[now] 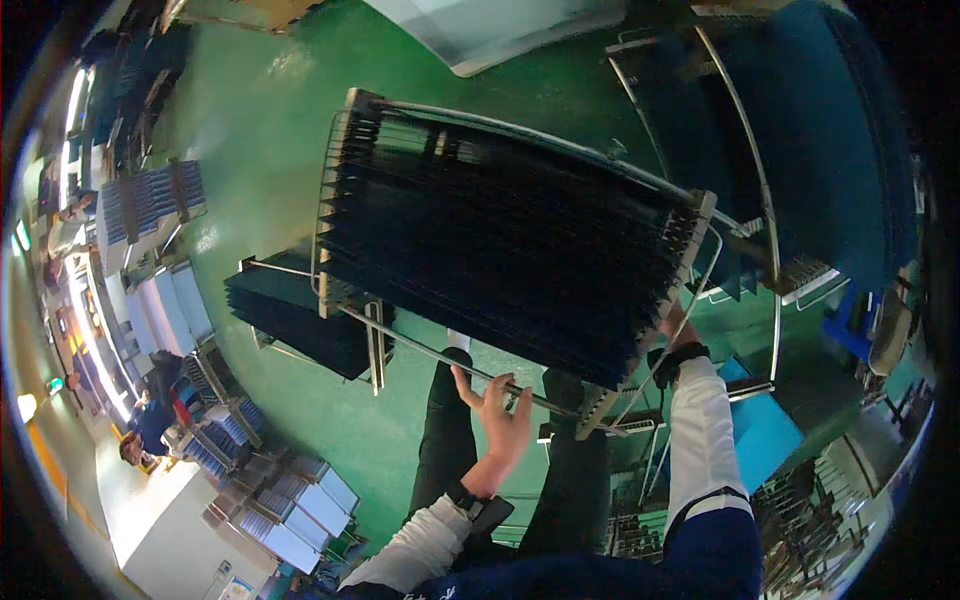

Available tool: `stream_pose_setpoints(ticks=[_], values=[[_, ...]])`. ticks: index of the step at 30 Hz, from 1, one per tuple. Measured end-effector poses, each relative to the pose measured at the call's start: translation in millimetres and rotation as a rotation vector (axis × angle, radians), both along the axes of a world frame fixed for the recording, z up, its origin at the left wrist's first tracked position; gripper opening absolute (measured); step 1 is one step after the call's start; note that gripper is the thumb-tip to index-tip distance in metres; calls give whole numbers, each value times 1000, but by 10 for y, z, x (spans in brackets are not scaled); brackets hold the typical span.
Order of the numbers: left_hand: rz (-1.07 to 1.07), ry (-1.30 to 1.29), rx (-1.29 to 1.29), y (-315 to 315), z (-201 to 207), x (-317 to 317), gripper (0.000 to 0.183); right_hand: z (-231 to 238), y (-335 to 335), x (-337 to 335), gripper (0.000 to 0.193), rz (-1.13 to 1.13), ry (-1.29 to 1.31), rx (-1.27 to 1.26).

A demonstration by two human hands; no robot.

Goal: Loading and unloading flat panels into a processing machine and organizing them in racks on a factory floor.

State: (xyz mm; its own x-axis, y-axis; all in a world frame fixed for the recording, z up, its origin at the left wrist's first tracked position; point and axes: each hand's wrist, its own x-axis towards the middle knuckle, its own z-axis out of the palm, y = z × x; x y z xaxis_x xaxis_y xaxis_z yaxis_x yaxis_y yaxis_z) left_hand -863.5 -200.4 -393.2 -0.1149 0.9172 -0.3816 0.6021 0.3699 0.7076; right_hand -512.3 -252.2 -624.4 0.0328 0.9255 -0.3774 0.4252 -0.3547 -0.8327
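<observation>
Large rack, before the person's legs, is filled with dark sheets, individually hard to resolve. Its near rod is touched by the left hand, fingers spread; clasping cannot be told. At its right end the right hand is partly hidden, grip indeterminable. Left of it, a smaller rack is partly covered. Green floor is left open beyond its far-left corner.

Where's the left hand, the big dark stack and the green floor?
Left hand (504, 424): head view, just below the fingers.
Dark stack (490, 235): head view, its middle.
Green floor (255, 115): head view, a bare patch.
</observation>
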Motion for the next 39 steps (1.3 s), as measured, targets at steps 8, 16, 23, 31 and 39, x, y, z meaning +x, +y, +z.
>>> stream_pose_setpoints(ticks=[8,16,23,31,39], values=[[29,-72,-7,127,-104,-640,47,-160,-187,67,30,-95,104,-18],[773,-541,-257,792,-324,-1326,30,-352,-158,-5,31,-250,159,-14],[626,-798,-358,980,-691,-1501,24,-282,-254,-113,32,-347,255,-5],[495,-660,-399,1217,-742,-1623,19,338,-274,-744,35,-951,806,-203],[514,-545,-464,1135,-700,-1532,12,-633,-1438,-861,33,-800,227,-195]])
